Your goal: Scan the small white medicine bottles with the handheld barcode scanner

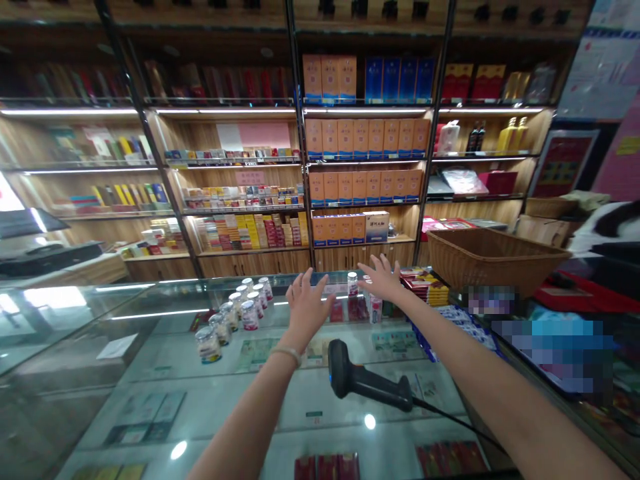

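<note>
My left hand (309,307) is above the middle of the glass counter, fingers spread, with nothing in it. To its left, small jars (250,315) stand in two slanting rows on the glass. My right hand (383,279) is raised over the counter's far part, fingers apart and holding nothing visible. Just left of and below it stand a white-capped jar (353,284) and a pink-and-white container (375,310), the latter partly overlapped by other items. A black handheld scanner (370,385) lies on the glass between my forearms, its cable running to the lower right.
Blue packets (463,327) and red and yellow packs (427,287) lie right of my right hand. Behind them is a wicker basket (495,257). Shelves of boxes (367,187) line the back wall. A person's white sleeve (597,230) shows at the far right.
</note>
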Demonstrator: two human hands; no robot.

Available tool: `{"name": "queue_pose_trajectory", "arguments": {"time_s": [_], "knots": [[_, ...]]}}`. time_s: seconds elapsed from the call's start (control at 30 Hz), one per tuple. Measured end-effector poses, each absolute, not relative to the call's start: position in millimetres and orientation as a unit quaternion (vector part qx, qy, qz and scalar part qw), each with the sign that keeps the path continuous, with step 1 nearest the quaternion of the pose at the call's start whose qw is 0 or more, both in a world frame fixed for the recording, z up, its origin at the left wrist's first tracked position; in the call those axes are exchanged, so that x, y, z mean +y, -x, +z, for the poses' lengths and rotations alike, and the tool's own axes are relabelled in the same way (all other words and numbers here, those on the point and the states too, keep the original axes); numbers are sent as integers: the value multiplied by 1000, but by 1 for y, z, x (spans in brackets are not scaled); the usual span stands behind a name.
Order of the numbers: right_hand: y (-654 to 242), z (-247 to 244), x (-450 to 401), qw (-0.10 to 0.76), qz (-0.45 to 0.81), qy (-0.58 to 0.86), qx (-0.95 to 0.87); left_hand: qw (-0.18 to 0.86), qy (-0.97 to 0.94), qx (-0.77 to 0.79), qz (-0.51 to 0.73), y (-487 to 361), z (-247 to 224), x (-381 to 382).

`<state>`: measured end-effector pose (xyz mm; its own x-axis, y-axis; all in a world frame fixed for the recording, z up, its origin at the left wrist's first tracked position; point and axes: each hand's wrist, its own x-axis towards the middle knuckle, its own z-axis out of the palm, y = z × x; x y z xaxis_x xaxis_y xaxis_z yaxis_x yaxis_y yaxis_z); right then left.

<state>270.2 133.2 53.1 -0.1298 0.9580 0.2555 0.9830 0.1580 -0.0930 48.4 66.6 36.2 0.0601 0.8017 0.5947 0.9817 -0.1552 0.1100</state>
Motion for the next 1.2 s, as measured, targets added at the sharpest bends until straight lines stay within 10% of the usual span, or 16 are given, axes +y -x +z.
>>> {"name": "queue_pose_trajectory", "arguments": {"time_s": [1.2], "knots": [[-261,48,203,160,-17,586,-794,66,775,-604,-176,-91,11,187]]}}
